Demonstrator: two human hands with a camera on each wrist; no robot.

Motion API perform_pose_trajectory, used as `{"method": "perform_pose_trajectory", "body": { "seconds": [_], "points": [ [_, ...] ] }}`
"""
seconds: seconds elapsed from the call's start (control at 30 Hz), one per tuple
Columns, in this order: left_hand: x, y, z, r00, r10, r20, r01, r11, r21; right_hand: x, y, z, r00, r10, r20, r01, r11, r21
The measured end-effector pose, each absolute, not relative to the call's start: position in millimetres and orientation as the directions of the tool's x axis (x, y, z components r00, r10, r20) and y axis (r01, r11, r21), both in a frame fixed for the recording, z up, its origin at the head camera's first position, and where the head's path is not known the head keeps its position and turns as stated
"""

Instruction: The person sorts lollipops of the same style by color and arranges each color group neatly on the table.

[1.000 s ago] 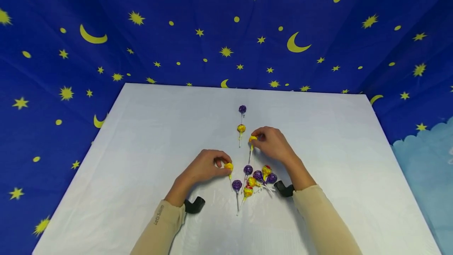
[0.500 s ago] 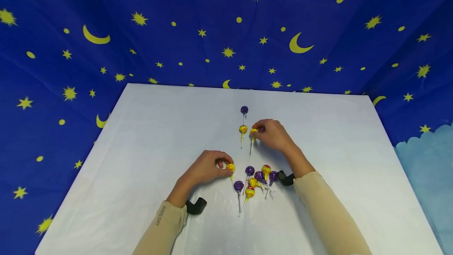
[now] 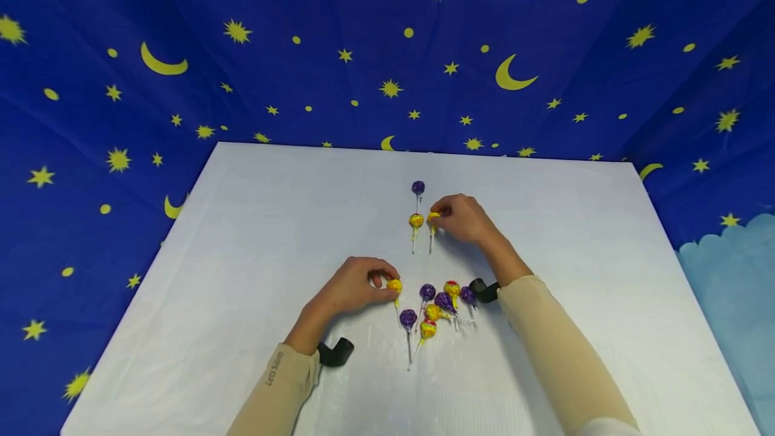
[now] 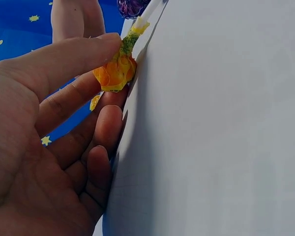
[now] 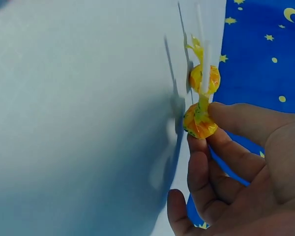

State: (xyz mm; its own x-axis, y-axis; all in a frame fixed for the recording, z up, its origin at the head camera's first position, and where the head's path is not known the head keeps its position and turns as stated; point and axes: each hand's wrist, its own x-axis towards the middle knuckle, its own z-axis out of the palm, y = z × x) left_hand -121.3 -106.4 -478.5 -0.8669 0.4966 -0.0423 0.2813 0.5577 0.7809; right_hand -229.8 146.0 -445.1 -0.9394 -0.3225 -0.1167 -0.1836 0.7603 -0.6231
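Observation:
My left hand (image 3: pixel 356 284) pinches a yellow-wrapped lollipop (image 4: pixel 117 73) by its head between thumb and fingers, stick pointing toward me, at the left of the pile. Farther back, my right hand (image 3: pixel 463 217) pinches another yellow lollipop (image 5: pixel 200 122) by its head, its stick also toward me. Just left of that one lies a yellow lollipop (image 3: pixel 416 221) on the table, and beyond it a purple lollipop (image 3: pixel 418 188) in line with it. Near the left hand, a purple lollipop (image 3: pixel 408 318) lies with its stick toward me.
Several purple and yellow lollipops lie in a loose pile, among them a purple one (image 3: pixel 427 292) and a yellow one (image 3: pixel 428 329). The white table (image 3: pixel 290 207) meets a blue star-and-moon cloth (image 3: pixel 315 73) at its back edge. Black camera mounts (image 3: pixel 336 352) sit at both wrists.
My right hand has moved away from me with its yellow lollipop, up beside the lying yellow one. Lollipops at the pile's right side have shifted slightly near the right wrist mount. The left hand stays put.

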Motion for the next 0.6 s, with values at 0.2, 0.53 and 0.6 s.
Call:
{"method": "perform_pose_trajectory", "body": {
  "seconds": [0.2,0.53,0.6],
  "points": [
    [-121.0,-106.0,-477.9,-0.867,0.495,-0.048,0.277,0.561,0.780,-230.9,143.8,-448.3,-0.939,-0.316,-0.133,-0.171,0.768,-0.617],
    [-121.1,-105.9,-478.8,-0.873,0.484,-0.057,0.265,0.571,0.777,-228.9,141.7,-447.5,-0.936,-0.320,-0.149,-0.165,0.768,-0.619],
    [-121.4,-106.0,-479.5,-0.874,0.482,-0.053,0.270,0.573,0.774,-229.0,141.9,-447.7,-0.934,-0.324,-0.152,-0.165,0.766,-0.621]
  ]
}}
